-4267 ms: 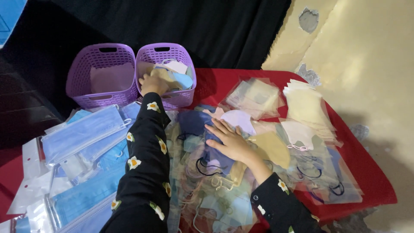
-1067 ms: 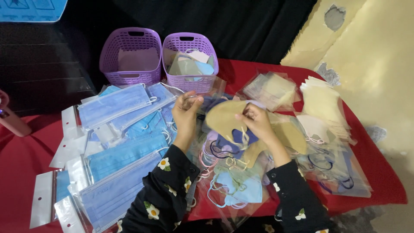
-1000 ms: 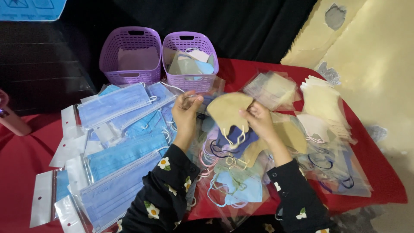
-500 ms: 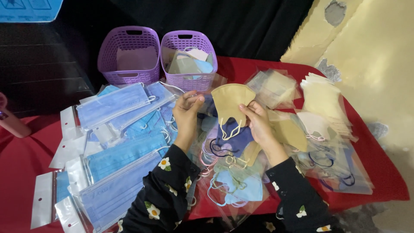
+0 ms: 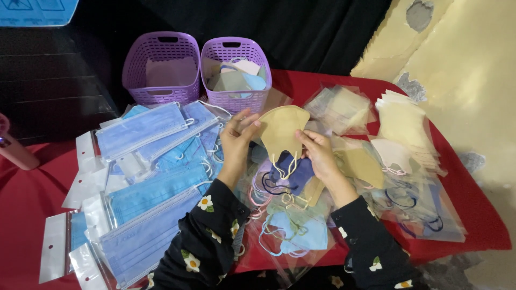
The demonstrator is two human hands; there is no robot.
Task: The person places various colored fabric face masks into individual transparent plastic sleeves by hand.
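A tan folded face mask [image 5: 282, 129] is held up above the red table [image 5: 473, 215], its ear loops dangling. My right hand [image 5: 317, 153] pinches its lower right edge. My left hand [image 5: 239, 137] touches its left edge with fingers spread. Below them lies a heap of loose coloured masks in clear wrappers [image 5: 287, 215], with a dark blue one [image 5: 293, 174] on top.
Two purple baskets stand at the back: the left basket [image 5: 161, 67] holds a pale sheet, the right basket [image 5: 236, 70] holds several masks. Packs of blue flat masks [image 5: 145, 177] cover the left. Wrapped tan and white masks [image 5: 400, 126] lie on the right, by a yellowish wall [image 5: 462, 64].
The tan mask has come up off the heap and been turned upright between both hands. Earlier my left hand was at the right basket and my right hand lay on the pile.
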